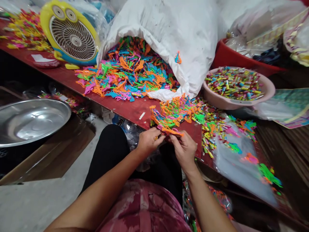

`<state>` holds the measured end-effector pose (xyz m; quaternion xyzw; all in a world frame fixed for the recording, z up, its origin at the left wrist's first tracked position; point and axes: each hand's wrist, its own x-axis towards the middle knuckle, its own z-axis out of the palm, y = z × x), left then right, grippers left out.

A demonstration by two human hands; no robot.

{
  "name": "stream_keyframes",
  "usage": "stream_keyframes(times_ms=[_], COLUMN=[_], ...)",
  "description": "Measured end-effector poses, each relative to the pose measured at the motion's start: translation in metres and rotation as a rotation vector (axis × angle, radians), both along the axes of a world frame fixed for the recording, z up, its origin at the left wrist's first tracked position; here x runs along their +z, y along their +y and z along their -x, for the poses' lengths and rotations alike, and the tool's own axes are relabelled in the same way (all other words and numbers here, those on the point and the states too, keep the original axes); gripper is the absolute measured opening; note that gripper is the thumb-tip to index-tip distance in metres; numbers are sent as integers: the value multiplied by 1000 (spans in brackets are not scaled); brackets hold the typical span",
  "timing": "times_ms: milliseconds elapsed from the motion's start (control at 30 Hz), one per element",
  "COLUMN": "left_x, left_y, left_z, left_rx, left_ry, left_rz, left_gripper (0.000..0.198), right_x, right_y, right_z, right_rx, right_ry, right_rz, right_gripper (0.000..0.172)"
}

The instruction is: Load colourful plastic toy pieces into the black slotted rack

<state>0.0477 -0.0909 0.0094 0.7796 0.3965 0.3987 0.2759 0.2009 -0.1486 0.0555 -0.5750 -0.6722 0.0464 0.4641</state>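
Ahead of the hands, a red worktop (116, 104) is carrying a spilling white sack (166, 35) of bright plastic pieces (127, 72), while the left hand (150, 141) and right hand (183, 150) are both grasping an orange-and-pink plastic piece (170, 130) just over the worktop's edge.

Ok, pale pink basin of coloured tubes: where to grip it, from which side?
Probably best by the rim of the pale pink basin, coming from the right: the flared lip stands clear there, while the left edge crowds the white sack.
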Motion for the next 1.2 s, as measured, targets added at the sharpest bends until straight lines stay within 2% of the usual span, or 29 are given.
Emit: stream_keyframes(times_ms=[200, 367, 533, 800, 1000, 1200], left_x=[-1, -2, -4, -6, -7, -8], left_y=[1, 0, 2, 3, 1, 1], left_z=[0, 1, 1, 1, 0, 0], left_rx=[0, -1, 4, -13, 19, 37], left_ry=[33, 18, 7, -4, 40, 18], left_rz=[-31, -64, -92, -207, -280, -353], left_gripper=[23, 22, 22, 22, 24, 20], right_x=[-3, 2, 10, 13, 21, 32], right_y=[2, 2, 2, 4, 10, 14], right_z=[5, 9, 4, -3, -4, -7], right_rx=[-33, -50, 16, 92, 143, 206], right_ry=[72, 85, 30, -149, -192, -221], right_rz=[30, 47, 92, 33, 17, 77], right_gripper=[12, 11, 14, 10, 11, 12])
